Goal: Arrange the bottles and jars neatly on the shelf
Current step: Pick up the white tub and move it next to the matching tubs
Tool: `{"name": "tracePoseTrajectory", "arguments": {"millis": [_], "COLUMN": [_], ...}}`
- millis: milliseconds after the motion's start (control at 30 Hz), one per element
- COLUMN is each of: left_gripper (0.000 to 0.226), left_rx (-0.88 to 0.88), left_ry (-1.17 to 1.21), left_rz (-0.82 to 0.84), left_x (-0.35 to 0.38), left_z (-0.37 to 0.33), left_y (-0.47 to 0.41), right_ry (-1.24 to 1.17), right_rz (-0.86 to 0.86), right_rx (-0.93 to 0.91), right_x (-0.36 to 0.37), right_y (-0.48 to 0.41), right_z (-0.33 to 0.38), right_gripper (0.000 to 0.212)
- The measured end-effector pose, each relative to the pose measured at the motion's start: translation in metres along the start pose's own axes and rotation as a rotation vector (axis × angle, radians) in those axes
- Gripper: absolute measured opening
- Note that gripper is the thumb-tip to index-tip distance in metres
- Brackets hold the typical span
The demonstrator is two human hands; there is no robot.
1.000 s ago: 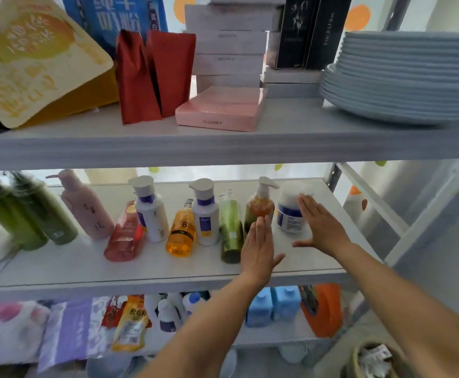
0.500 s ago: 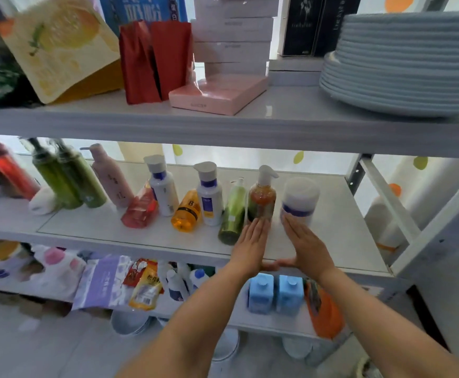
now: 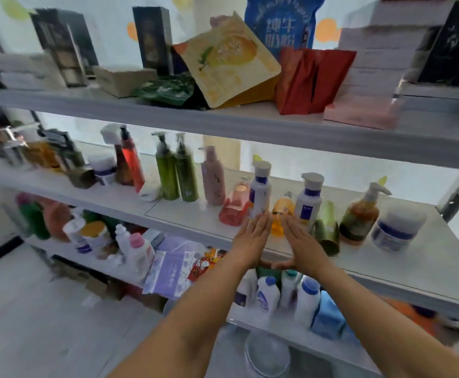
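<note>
We hold our left hand (image 3: 251, 237) and right hand (image 3: 306, 242) flat, fingers straight, one each side of the small orange plastic bottle (image 3: 282, 210).

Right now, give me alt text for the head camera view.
A person's left hand and right hand, both flat and open, reach either side of a small orange plastic bottle on the white middle shelf, among other bottles and jars.

There is just one camera, worn on the person's head. It looks forward and down, close to the middle shelf (image 3: 190, 214).
</note>
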State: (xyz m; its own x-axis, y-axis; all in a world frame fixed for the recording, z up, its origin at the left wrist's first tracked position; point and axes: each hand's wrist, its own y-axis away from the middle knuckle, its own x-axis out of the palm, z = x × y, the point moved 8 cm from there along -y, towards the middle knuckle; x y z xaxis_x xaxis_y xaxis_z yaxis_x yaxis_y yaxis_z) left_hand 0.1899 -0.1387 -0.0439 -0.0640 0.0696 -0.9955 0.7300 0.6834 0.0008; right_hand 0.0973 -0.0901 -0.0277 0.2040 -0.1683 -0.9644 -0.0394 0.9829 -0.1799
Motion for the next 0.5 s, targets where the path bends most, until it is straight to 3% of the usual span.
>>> {"name": "tracePoseTrajectory", "arguments": {"millis": [200,500], "left_gripper": [0.117,0.122], "left_rx": [-0.128,-0.223], "left_ry": [-0.060,-0.099], "left_rz": [0.001,0.062], "left_x": [-0.034,-0.045], "left_z": [0.155,0.349], "left_y": [0.061,0.077], "right_ry": [-0.031,-0.063], "right_rz": [0.020,0.117], "right_rx": [-0.013,-0.095], "right_x": [0.032,0.102], "right_y": [-0.094,-0.247], "right_z": [0.133,0.272], "right_gripper": [0.127,0.130]}}
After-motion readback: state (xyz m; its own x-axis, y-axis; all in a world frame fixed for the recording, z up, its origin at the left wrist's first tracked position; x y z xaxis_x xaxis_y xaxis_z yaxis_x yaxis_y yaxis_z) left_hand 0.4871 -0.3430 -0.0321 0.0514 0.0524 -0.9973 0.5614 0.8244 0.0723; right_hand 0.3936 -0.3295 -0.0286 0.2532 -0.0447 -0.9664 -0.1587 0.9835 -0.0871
